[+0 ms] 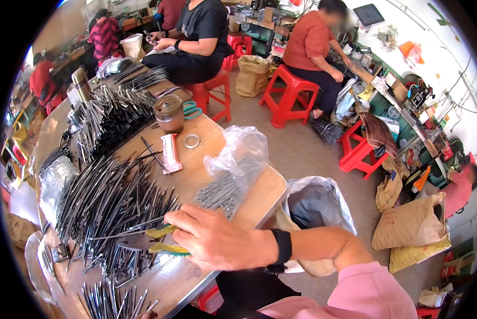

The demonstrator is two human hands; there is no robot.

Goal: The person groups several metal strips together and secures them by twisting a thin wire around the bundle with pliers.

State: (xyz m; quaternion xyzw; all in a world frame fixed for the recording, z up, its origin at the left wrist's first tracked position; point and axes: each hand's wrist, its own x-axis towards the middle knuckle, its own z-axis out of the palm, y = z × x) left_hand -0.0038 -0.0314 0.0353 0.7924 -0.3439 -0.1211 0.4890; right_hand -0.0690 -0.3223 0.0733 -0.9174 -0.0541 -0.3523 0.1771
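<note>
My right hand (217, 239) is closed around pliers (161, 240) with yellow-green handles. The grey jaws point left over a large heap of thin dark metal strips (103, 202). One long strip runs beside the jaws; whether they grip it I cannot tell. Only a sliver of my left hand (148, 315) shows at the lower edge, its fingers hidden. Next to it stands a smaller bunch of strips (113, 303). Beyond my right hand, a clear plastic bag (241, 151) partly covers thin grey rods (220, 194).
On the wooden table (201, 135) are a brown-lidded jar (169, 114), teal-handled scissors (192, 110), a tape ring (192, 141), a small packet (171, 153) and another dark strip pile (111, 119). An open lined sack (323, 202) stands by the right edge. Co-workers sit on red stools (289, 93) beyond.
</note>
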